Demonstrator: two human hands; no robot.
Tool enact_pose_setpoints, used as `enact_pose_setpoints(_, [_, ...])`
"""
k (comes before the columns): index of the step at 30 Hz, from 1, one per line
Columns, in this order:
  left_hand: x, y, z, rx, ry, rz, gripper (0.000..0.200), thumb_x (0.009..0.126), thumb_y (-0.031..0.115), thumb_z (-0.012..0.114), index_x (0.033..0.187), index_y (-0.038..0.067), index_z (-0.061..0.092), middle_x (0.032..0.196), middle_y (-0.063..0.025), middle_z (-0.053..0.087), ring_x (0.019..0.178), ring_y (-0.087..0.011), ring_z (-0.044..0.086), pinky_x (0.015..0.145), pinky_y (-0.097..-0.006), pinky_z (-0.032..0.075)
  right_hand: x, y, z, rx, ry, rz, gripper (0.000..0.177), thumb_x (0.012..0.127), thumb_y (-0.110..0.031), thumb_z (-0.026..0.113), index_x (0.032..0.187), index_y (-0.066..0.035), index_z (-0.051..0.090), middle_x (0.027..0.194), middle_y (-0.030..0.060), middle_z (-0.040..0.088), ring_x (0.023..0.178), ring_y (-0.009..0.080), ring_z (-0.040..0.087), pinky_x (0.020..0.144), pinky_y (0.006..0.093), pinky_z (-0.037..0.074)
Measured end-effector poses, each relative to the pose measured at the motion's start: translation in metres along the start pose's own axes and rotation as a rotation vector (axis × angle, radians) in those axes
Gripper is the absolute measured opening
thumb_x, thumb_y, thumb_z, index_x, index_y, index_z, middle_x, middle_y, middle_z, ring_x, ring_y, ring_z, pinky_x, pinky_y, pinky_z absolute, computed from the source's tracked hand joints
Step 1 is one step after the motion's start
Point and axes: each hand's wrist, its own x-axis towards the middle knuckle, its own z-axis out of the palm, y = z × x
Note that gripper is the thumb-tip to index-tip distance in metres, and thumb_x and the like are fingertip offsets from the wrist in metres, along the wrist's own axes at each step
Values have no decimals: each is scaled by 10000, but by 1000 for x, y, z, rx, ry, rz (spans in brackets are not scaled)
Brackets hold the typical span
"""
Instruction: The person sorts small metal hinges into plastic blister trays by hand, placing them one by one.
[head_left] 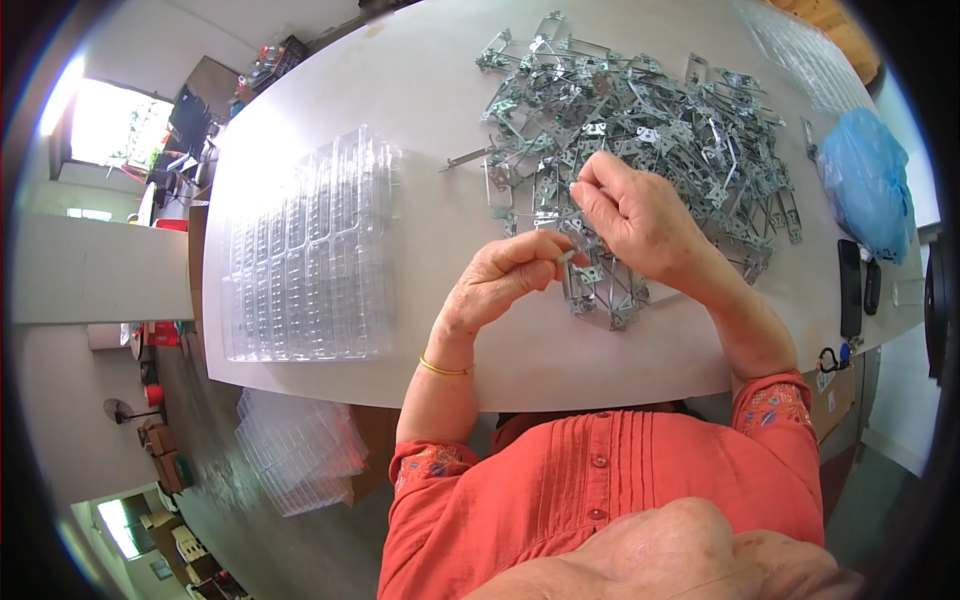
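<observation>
My left hand (pixel 508 278), with a thin yellow bangle (pixel 443 370) on the wrist, is closed in a pinch at the near edge of a heap of metal brackets (pixel 640 130). Something small and pale shows at its fingertips, too small to name. Higher and to the right, my right hand (pixel 640 215) has its fingers curled into a pinch above the heap. Whatever lies between those fingers is hidden. The two hands are apart. Several loose brackets (pixel 605 290) lie just below them, thin silvery frames with plates at their ends.
Clear plastic trays (pixel 310 250) with many compartments lie stacked on the left of the white table (pixel 430 100). At the right are a blue plastic bag (pixel 868 180), a black phone (pixel 850 290) and keys (pixel 835 358). More clear trays (pixel 300 450) sit below the table's front edge.
</observation>
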Motion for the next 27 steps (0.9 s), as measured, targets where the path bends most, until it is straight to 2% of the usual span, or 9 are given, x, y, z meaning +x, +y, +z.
enact_pose_setpoints(2, [1, 0, 1, 12, 4, -18, 152, 1036, 152, 605, 1047, 15, 669, 1084, -145, 717, 755, -116, 504, 694, -273, 435, 4, 8, 2, -134, 92, -49, 208, 1044, -203, 614, 948, -22, 575, 652, 136, 618, 559, 287, 607, 554, 408, 459])
enact_pose_setpoints(5, [4, 0, 7, -84, 138, -42, 175, 1049, 176, 591, 1013, 15, 648, 1068, -161, 706, 722, -113, 485, 654, -257, 411, 5, -3, -7, 206, 32, 111, 157, 1040, -170, 619, 984, -25, 591, 647, 88, 610, 559, 191, 583, 552, 365, 455])
enact_pose_setpoints(8, [5, -1, 0, -260, 294, -35, 206, 1069, 211, 568, 974, 34, 613, 1107, -200, 690, 671, -107, 462, 576, -214, 347, -1, -3, -7, 230, 4, 52, 123, 1029, -147, 624, 1017, -25, 615, 654, 49, 596, 585, 111, 538, 561, 325, 448])
enact_pose_setpoints(11, [6, 3, 2, -297, 321, 12, 217, 1074, 227, 570, 966, 41, 601, 1115, -200, 689, 666, -107, 472, 551, -204, 331, -6, -12, -9, 199, -137, 56, 117, 1016, -134, 624, 1035, -20, 638, 661, 48, 585, 602, 99, 515, 573, 308, 445])
enact_pose_setpoints(17, [7, -4, -1, -243, 285, 75, 219, 1081, 234, 569, 1003, 32, 604, 1127, -197, 689, 668, -106, 478, 542, -208, 326, -6, -14, -5, 149, -122, 62, 131, 997, -129, 632, 1002, -3, 667, 729, 96, 694, 569, 127, 578, 553, 337, 468])
enact_pose_setpoints(21, [3, -7, -1, -114, 243, 69, 201, 1082, 198, 572, 1096, 6, 628, 1088, -148, 675, 699, -110, 488, 596, -235, 367, -6, -8, 1, 209, -102, 43, 154, 1021, -142, 615, 988, 1, 663, 721, 72, 691, 573, 115, 595, 546, 315, 479])
enact_pose_setpoints(23, [4, -7, 3, 15, 219, 124, 188, 1078, 165, 580, 1129, -7, 635, 1065, -121, 664, 740, -121, 510, 635, -254, 401, -6, -15, -1, 389, -168, 198, 167, 1042, -154, 597, 993, -6, 657, 724, 47, 676, 588, 102, 601, 544, 289, 482])
enact_pose_setpoints(24, [3, -10, 0, 59, 201, 158, 152, 1071, 136, 588, 1110, 0, 643, 1087, -110, 665, 793, -119, 524, 692, -258, 428, -6, -17, -2, 478, -201, 276, 174, 1053, -161, 588, 995, -10, 653, 726, 34, 668, 596, 95, 604, 543, 275, 484])
enact_pose_setpoints(27, [3, -15, -5, 171, 200, 248, 84, 1056, 60, 595, 1076, 7, 656, 1111, -85, 662, 950, -140, 572, 846, -290, 488, -4, -14, 0, 601, -241, 321, 180, 1078, -169, 554, 1015, -24, 640, 741, 14, 641, 609, 78, 602, 544, 251, 487])
